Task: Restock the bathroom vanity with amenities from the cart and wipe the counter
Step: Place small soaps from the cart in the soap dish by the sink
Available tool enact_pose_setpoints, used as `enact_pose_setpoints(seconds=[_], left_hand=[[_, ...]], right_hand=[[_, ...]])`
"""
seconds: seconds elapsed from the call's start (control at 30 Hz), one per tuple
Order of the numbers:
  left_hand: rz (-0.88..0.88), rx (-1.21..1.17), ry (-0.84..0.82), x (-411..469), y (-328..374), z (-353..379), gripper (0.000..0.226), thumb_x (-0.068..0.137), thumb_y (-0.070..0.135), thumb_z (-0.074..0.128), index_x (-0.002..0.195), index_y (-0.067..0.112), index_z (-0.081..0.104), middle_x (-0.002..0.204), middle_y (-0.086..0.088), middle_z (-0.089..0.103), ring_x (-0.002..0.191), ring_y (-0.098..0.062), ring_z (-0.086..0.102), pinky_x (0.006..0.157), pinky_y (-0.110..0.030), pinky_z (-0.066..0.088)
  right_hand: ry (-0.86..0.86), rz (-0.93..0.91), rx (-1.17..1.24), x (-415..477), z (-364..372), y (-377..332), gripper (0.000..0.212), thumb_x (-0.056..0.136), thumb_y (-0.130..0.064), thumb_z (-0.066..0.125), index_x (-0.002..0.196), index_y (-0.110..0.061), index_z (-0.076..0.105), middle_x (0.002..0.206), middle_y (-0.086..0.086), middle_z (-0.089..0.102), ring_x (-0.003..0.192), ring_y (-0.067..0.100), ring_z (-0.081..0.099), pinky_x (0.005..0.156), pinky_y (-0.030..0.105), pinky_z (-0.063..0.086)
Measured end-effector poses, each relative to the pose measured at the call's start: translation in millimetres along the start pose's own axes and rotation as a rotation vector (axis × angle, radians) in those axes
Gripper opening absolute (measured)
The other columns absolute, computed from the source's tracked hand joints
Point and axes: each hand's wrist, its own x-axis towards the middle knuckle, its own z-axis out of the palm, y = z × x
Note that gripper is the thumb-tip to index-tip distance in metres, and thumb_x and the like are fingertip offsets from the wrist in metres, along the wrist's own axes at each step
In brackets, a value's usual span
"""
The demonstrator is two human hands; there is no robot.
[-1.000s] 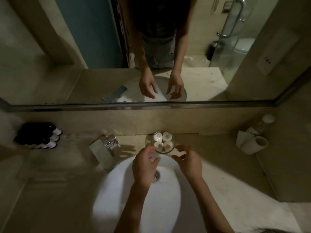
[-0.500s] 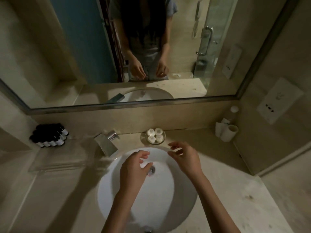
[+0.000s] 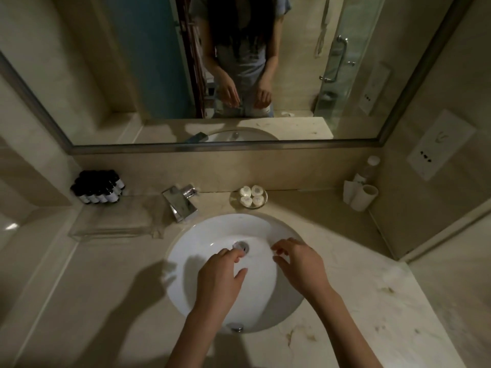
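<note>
Left hand [image 3: 220,277] and right hand [image 3: 300,266] hover over the sink [image 3: 202,240], lower centre, fingers [image 3: 230,255] loosely apart, seemingly empty.

Glossy white ceramic basin [image 3: 202,243], polished metal tap [image 3: 182,201], veined stone counter [image 3: 358,288]

A hotel-style bathroom, seen at its vanity.

A pale stone counter [image 3: 358,274] carries a round white sink [image 3: 202,251] with a chrome tap [image 3: 180,203] at its back left, under a wide framed mirror [image 3: 132,75]. The mirror reflects a glass shower door [image 3: 342,62] with a metal handle. At the counter's back left corner, small dark bottles [image 3: 98,187] cluster by a clear tray [image 3: 111,227]. At the back edge behind the sink, a glass dish [image 3: 232,200] holds four round white packs [image 3: 256,190]. In the back right corner a white cup [image 3: 364,196] lies beside a water bottle [image 3: 370,168], below a wall socket panel [image 3: 441,144].
</note>
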Motion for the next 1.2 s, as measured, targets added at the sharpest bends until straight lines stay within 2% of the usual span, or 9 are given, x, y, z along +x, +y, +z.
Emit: enact_pose_setpoints(seconds=[0.23, 0.53, 0.77, 0.83, 0.93, 1.07, 1.2], left_hand=[[-0.033, -0.025, 0.012, -9.7, -7.3, -2.6, 0.031, 0.092, 0.036, 0.060, 0.122, 0.033, 0.057, 0.116, 0.015, 0.061, 0.105, -0.003, 0.056, 0.084, -0.017, 0.044], [-0.169, 0.010, 0.066, -28.2, -40.6, -25.8, 0.030, 0.092, 0.033, 0.058, 0.123, 0.033, 0.056, 0.117, 0.013, 0.061, 0.107, -0.007, 0.057, 0.084, -0.020, 0.043], [-0.327, 0.059, 0.160, -62.6, -90.9, -51.7, 0.033, 0.093, 0.036, 0.055, 0.127, 0.034, 0.054, 0.122, 0.015, 0.060, 0.113, -0.005, 0.054, 0.087, -0.016, 0.038], [-0.375, 0.073, 0.160, -77.0, -100.2, -58.3, 0.031, 0.092, 0.034, 0.057, 0.122, 0.031, 0.059, 0.115, 0.011, 0.063, 0.108, -0.010, 0.059, 0.086, -0.020, 0.042], [-0.414, 0.020, 0.265, -100.2, -116.9, -63.3, 0.025, 0.082, 0.030, 0.063, 0.105, 0.021, 0.069, 0.092, 0.001, 0.069, 0.084, -0.022, 0.067, 0.070, -0.030, 0.051], [-0.610, 0.040, 0.266, -133.6, -124.8, -78.0, 0.033, 0.093, 0.033, 0.054, 0.125, 0.031, 0.056, 0.116, 0.007, 0.060, 0.108, -0.013, 0.057, 0.088, -0.024, 0.040], [-0.787, 0.016, 0.383, -174.9, -121.1, -82.9, 0.033, 0.096, 0.032, 0.052, 0.129, 0.029, 0.052, 0.126, 0.011, 0.055, 0.113, -0.008, 0.052, 0.091, -0.018, 0.035]], right_hand=[[-0.038, -0.041, -0.021, -7.7, 10.1, -9.8, 0.023, 0.091, -0.033, 0.060, 0.114, -0.032, 0.064, 0.108, -0.013, 0.065, 0.099, 0.008, 0.059, 0.079, 0.022, 0.046], [-0.079, -0.098, 0.009, -6.1, 29.0, -47.7, 0.021, 0.091, -0.033, 0.062, 0.111, -0.034, 0.065, 0.104, -0.014, 0.066, 0.095, 0.006, 0.061, 0.083, 0.025, 0.051], [-0.154, -0.250, 0.016, -8.7, 54.8, -102.2, 0.022, 0.091, -0.032, 0.062, 0.113, -0.034, 0.065, 0.103, -0.015, 0.068, 0.095, 0.003, 0.061, 0.077, 0.017, 0.043], [-0.190, -0.293, 0.022, -10.2, 62.2, -115.6, 0.022, 0.091, -0.032, 0.063, 0.112, -0.034, 0.066, 0.103, -0.015, 0.068, 0.095, 0.003, 0.061, 0.078, 0.019, 0.046], [-0.239, -0.395, 0.023, -10.8, 70.7, -136.9, 0.021, 0.091, -0.032, 0.061, 0.112, -0.033, 0.065, 0.102, -0.016, 0.066, 0.097, 0.004, 0.060, 0.077, 0.021, 0.048], [-0.300, -0.554, 0.032, -9.5, 84.5, -171.4, 0.020, 0.092, -0.031, 0.061, 0.111, -0.032, 0.065, 0.100, -0.015, 0.066, 0.098, 0.007, 0.060, 0.077, 0.022, 0.045], [-0.394, -0.738, 0.048, -26.4, 95.1, -202.2, 0.020, 0.093, -0.033, 0.058, 0.112, -0.033, 0.064, 0.105, -0.016, 0.064, 0.101, 0.005, 0.058, 0.076, 0.017, 0.039]])
